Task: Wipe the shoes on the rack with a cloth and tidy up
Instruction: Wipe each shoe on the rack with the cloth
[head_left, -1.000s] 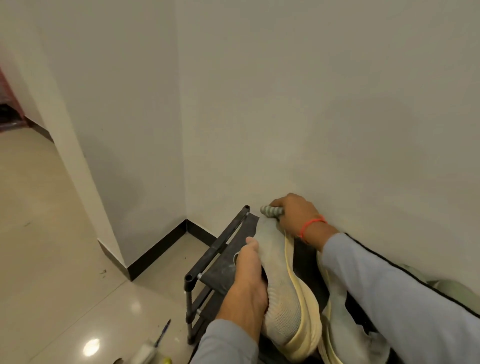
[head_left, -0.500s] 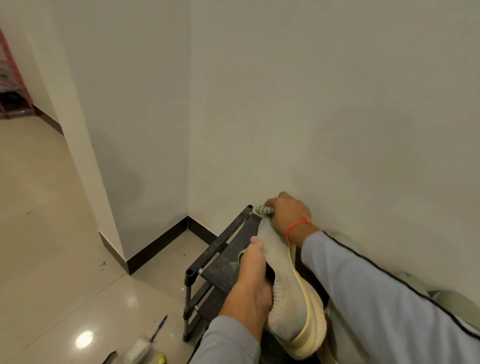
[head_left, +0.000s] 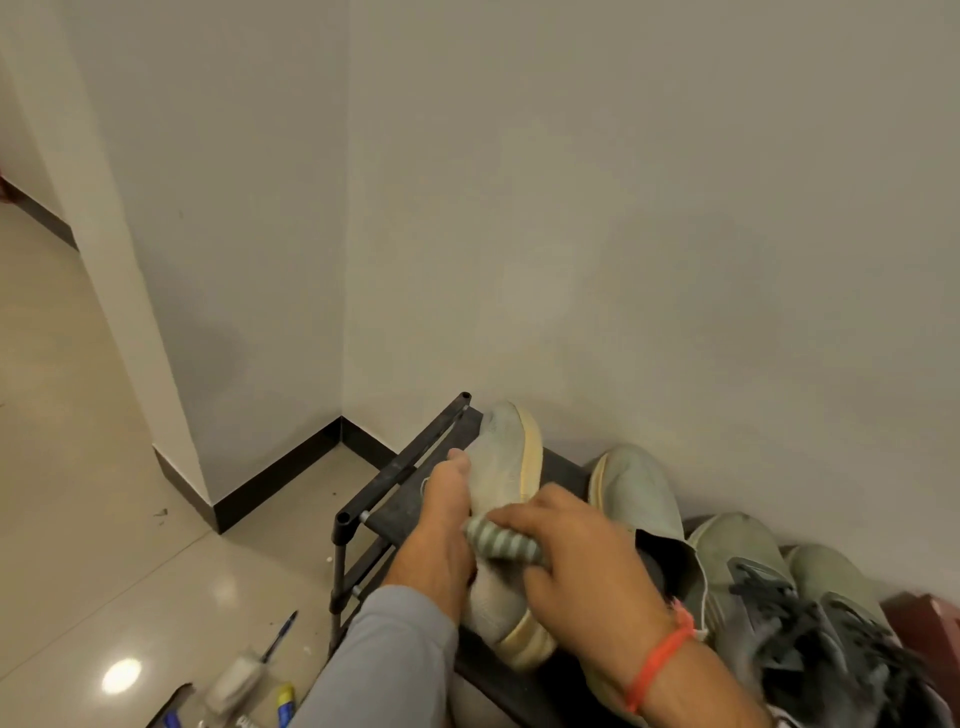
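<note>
A pale grey knit shoe (head_left: 501, 462) with a cream sole lies tilted on its side on the top shelf of the black shoe rack (head_left: 400, 470). My left hand (head_left: 441, 525) grips its left side, thumb up along the upper. My right hand (head_left: 571, 566) holds a rolled green-and-white striped cloth (head_left: 501, 543) pressed against the shoe's middle, near the opening. The matching shoe (head_left: 636, 493) stands just to the right.
A grey laced sneaker pair (head_left: 779, 608) fills the rack's right end. The white wall (head_left: 623, 234) runs close behind the rack. On the tiled floor at lower left lie a pen (head_left: 280, 636) and small bottles (head_left: 236, 680).
My right hand with the cloth has slid from the shoe's toe back to its middle, near the opening. The view has dropped and shifted right, revealing more shoes.
</note>
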